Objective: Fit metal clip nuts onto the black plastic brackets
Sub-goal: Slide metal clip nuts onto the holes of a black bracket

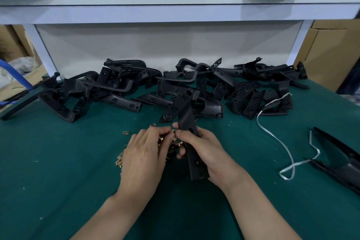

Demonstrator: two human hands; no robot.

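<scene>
Table: green mat (58,181) fills the foreground; both of our forearms reach in from 6 o'clock.
Right hand: our right hand (202,150) wraps the bracket (195,169) from its 3 o'clock side, with the fingers curled round it and the thumb lying across its upper part.
Left hand: our left hand (144,154) is curled, its fingertips pinching a clip nut (173,131) just at the bracket's 9 o'clock edge.
Key relation: the clip nut sits at 3 o'clock from the left fingertips and touches, or nearly touches, the bracket edge beside the right thumb. We judge that the coming push runs from 9 towards 3 o'clock, across the bracket's length.
Bracket axis: its long axis runs from 6 to 12 o'clock, leaning a little towards 11, with the far end raised off the mat.
Bracket look: a flat, matte black strip with small holes along it.
Clip nut look: small, brass-coloured, folded metal. We cannot tell how far onto the edge it is seated.
Loose clip nuts (119,160): scattered under and at 9 o'clock of the left hand.
Heap of brackets (175,91): lies across the mat at 12 o'clock, beyond both hands.
</scene>
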